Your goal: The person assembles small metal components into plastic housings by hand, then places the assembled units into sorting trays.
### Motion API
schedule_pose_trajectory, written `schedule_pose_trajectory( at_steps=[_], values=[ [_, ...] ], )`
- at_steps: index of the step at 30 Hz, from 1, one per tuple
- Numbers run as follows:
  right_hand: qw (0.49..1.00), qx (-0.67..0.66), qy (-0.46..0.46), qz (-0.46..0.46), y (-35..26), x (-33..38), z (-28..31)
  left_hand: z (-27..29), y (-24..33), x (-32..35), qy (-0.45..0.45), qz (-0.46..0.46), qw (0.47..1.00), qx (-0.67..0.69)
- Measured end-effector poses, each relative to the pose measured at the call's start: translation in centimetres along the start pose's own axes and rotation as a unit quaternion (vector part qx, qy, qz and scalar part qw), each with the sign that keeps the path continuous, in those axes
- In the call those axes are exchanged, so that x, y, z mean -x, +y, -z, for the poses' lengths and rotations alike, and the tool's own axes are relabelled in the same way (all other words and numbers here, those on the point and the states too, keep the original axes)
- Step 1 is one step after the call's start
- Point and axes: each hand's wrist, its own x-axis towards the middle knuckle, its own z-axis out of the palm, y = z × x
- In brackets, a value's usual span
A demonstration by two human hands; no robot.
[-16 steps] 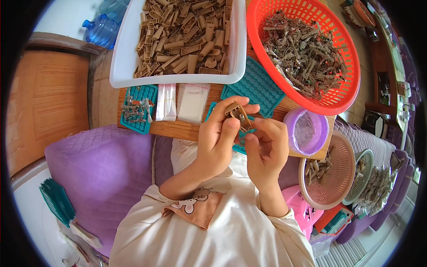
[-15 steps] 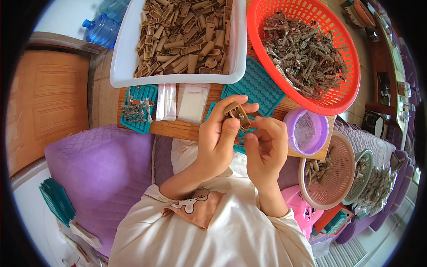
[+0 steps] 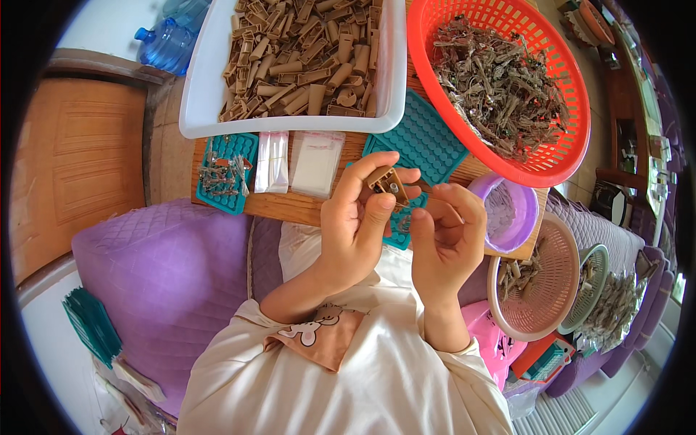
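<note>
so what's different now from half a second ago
The right hand has moved to the right, away from the brown plastic piece; whether it let go of anything is unclear. The left hand still holds the piece. The white bin and red basket stay in place.

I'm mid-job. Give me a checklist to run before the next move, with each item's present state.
1. Brown piece gripped by the left hand: ok, between thumb and fingers.
2. Small fittings inside it properly seated: cannot tell, too small.
3. Right hand empty: cannot tell, fingers curled.
4. Brown parts in the white tub: ok, heaped.
5. Tangled bundles in the red basket: ok, plenty.
</note>
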Motion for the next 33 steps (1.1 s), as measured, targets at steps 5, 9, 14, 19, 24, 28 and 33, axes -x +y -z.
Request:
schedule_pose_trajectory(
  at_steps=[5,9,14,19,24,28,33],
  values=[
    [0.993,-0.047,-0.069,-0.088,-0.1,-0.3,-0.3,0.3,0.2,-0.3,-0.007,0.039,0.995,0.087],
    [0.974,-0.102,-0.107,-0.172,0.3,-0.6,-0.2,0.2,-0.1,-0.6,0.014,0.110,0.979,0.170],
    [0.976,-0.079,-0.148,-0.142,1.2,-1.9,0.4,1.0,0.0,-0.7,0.007,0.172,0.943,0.283],
    [0.955,-0.206,-0.155,-0.147,-0.1,-2.6,-0.1,0.9,-0.1,-0.5,-0.016,0.119,0.967,0.226],
    [0.982,-0.060,-0.149,-0.102,1.0,-3.3,-1.1,0.4,-0.8,0.0,-0.018,0.063,0.996,0.063],
    [0.972,-0.003,-0.217,-0.085,1.4,-4.0,-0.9,1.2,-1.1,0.1,-0.027,0.101,0.992,0.068],
    [0.972,-0.025,-0.183,-0.143,3.4,-3.2,1.0,3.3,-0.6,0.0,-0.004,0.144,0.978,0.153]
  ],
)
